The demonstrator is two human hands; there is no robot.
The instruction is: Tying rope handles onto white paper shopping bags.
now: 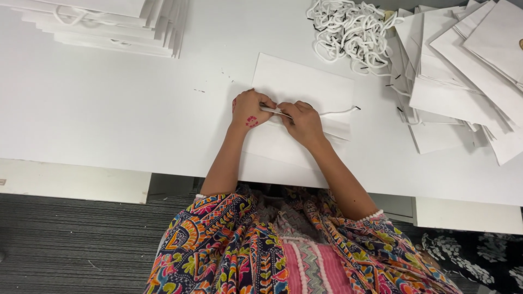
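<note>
Both hands, left hand [248,108] and right hand [301,120], pinch the white cord [338,112] at the top edge of the flat paper bag [305,81] mid-tabletop [109,109]; cord looks half-threaded, loose cords [348,30] and unfinished bags [463,71] remain.

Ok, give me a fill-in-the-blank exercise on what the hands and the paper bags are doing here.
1. Both hands, the left hand and the right hand, rest on a flat ____ paper bag.
2. The fingers pinch a thin white ____ at the bag's edge.
3. The tangle of cords lies to the ____ of the fanned bags.
4. The neat stack of bags sits at the table's far ____ corner.

Missing words: white; cord; left; left
</note>
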